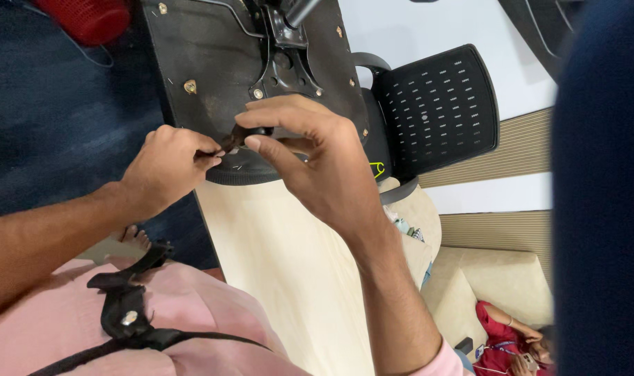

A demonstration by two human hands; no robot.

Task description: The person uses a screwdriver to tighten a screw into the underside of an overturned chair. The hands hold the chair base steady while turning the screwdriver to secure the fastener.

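Note:
An office chair lies upturned on a pale wooden table [275, 251], its black seat underside [205, 56] facing me with a metal mechanism plate [285, 66] bolted on. My left hand [165, 167] pinches the end of a small dark tool or part [235, 138] near the seat's front edge. My right hand [310, 157] curls over the same dark piece from the right, thumb and fingers around it. What exactly the piece is stays hidden by my fingers.
The chair's black mesh backrest [439, 108] hangs past the table's far side. Dark blue carpet [52, 118] lies left, with a red basket [87, 17] at the top. A black strap harness [125, 313] crosses my pink shirt. Another person in red [505, 338] sits on a beige sofa, lower right.

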